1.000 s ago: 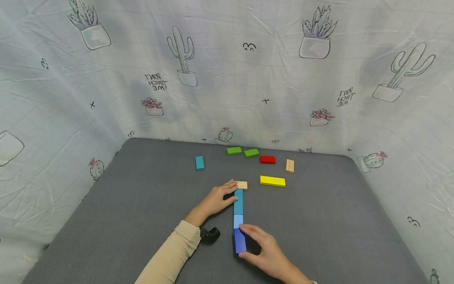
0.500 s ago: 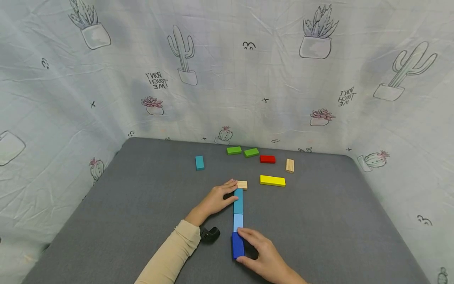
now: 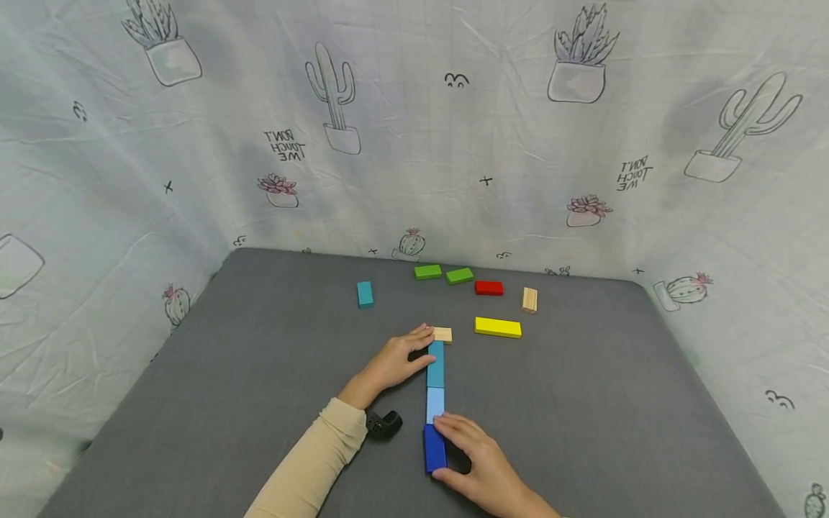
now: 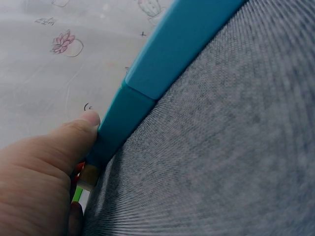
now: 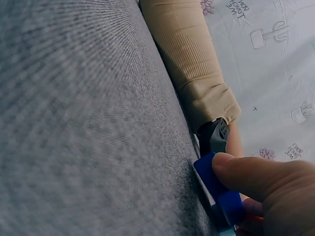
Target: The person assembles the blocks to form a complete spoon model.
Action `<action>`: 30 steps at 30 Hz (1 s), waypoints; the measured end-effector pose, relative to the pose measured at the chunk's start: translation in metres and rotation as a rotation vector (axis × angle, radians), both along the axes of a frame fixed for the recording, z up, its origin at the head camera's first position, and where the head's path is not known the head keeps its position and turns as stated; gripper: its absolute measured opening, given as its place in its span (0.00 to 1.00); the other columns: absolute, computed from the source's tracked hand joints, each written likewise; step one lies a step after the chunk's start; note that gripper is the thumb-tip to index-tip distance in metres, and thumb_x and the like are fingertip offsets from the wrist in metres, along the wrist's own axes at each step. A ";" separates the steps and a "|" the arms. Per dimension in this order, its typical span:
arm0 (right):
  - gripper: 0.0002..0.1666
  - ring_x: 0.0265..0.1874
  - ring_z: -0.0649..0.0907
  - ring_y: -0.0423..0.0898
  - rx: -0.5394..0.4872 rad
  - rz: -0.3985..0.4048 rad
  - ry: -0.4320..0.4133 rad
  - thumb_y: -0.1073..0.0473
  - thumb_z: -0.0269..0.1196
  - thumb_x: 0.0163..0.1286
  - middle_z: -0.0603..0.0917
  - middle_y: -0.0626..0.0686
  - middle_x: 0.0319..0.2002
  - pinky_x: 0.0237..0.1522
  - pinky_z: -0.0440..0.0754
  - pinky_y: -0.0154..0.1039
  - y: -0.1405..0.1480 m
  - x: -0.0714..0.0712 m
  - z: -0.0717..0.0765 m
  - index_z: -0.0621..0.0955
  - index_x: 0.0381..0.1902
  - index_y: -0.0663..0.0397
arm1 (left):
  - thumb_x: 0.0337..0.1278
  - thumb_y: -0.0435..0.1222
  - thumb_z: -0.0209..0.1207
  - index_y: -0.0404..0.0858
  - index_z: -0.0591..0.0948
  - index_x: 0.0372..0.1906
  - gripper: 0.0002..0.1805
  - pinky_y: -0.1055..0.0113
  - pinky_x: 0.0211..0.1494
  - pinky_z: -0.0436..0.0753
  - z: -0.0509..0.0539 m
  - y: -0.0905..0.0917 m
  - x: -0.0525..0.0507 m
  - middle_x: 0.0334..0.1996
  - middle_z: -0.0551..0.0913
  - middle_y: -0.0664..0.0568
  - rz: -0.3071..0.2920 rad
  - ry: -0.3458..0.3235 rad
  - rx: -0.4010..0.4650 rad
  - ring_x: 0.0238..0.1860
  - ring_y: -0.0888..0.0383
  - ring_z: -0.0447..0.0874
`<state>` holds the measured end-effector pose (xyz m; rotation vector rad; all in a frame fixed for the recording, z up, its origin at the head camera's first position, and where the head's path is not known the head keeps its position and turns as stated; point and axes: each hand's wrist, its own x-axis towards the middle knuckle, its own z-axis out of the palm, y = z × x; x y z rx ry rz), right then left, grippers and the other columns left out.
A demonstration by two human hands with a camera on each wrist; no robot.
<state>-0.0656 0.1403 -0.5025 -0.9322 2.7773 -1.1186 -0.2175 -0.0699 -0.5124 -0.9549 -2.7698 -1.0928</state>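
Note:
A row of blocks runs toward me in the head view: a plain wooden block [image 3: 443, 335] across the far end, a teal block [image 3: 436, 365], a light blue block [image 3: 435, 406] and a dark blue block [image 3: 435, 448] nearest. My left hand [image 3: 391, 363] rests at the far end, fingers on the wooden block and thumb against the teal one, as the left wrist view also shows with the thumb [image 4: 74, 137]. With thumb and fingertips, my right hand [image 3: 482, 464] pinches the dark blue block by its two ends. Its underside is hidden.
Loose blocks lie farther back on the grey table [image 3: 615, 403]: teal [image 3: 365, 294], two green, including one at left [image 3: 427, 272], red [image 3: 488, 288], wooden [image 3: 529, 300] and yellow [image 3: 497, 327]. A black device [image 3: 384, 426] sits at my left wrist. Printed cloth [image 3: 414, 144] hangs behind.
My right hand has brought the dark blue block slightly toward me and down from a tilt, so it lies in line against the light blue block's near end. The left hand stays put.

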 end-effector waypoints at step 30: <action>0.37 0.62 0.73 0.49 0.043 0.021 0.065 0.39 0.63 0.62 0.74 0.49 0.64 0.56 0.79 0.47 -0.001 -0.001 0.004 0.74 0.64 0.53 | 0.64 0.46 0.57 0.36 0.70 0.66 0.29 0.53 0.70 0.67 0.008 0.001 0.000 0.68 0.66 0.45 -0.003 -0.017 0.014 0.71 0.52 0.59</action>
